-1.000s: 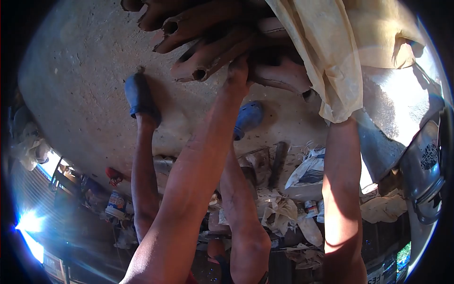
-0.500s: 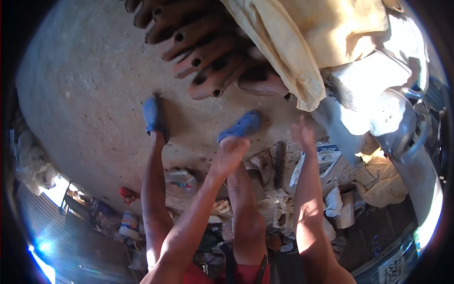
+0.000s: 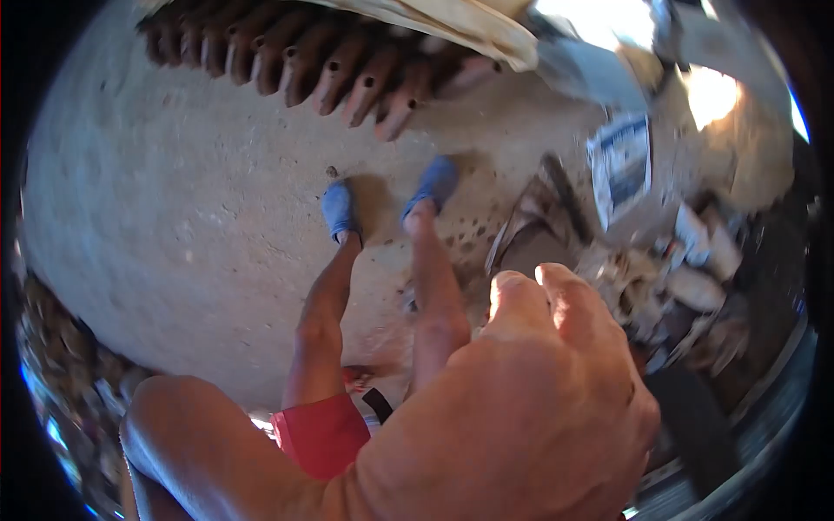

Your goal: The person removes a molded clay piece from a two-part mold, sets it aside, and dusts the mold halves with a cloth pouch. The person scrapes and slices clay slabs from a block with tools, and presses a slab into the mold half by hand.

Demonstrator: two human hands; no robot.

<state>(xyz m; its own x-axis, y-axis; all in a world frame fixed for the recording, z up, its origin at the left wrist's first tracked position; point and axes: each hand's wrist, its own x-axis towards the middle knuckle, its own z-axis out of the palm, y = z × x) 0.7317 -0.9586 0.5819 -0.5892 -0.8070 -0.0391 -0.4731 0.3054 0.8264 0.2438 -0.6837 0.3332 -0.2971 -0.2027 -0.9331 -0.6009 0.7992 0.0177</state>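
My left hand (image 3: pixel 530 399) is raised close to the camera, with its back towards me. Its fingers are bent, and the palm side is hidden, so anything inside it cannot be made out. The bent left arm (image 3: pixel 217 443) comes in from the lower left and crosses in front of my red shorts (image 3: pixel 323 434). My right hand is out of sight. Beyond the hand lie a dark bar (image 3: pixel 566 195) and a printed paper bag (image 3: pixel 621 169) on the floor. My feet are in blue clogs (image 3: pixel 432 184).
Reddish-brown clay pieces with holes (image 3: pixel 330 78) stand in a row at the top, partly under a pale cloth (image 3: pixel 469 26). Crumpled scraps (image 3: pixel 625 282) and wrappers lie at the right. A cluttered heap (image 3: pixel 56 339) is at the lower left.
My left hand has risen from over my leg to close before the camera. My right hand has left the view. My feet have come closer together, and the clay row sits higher in view.
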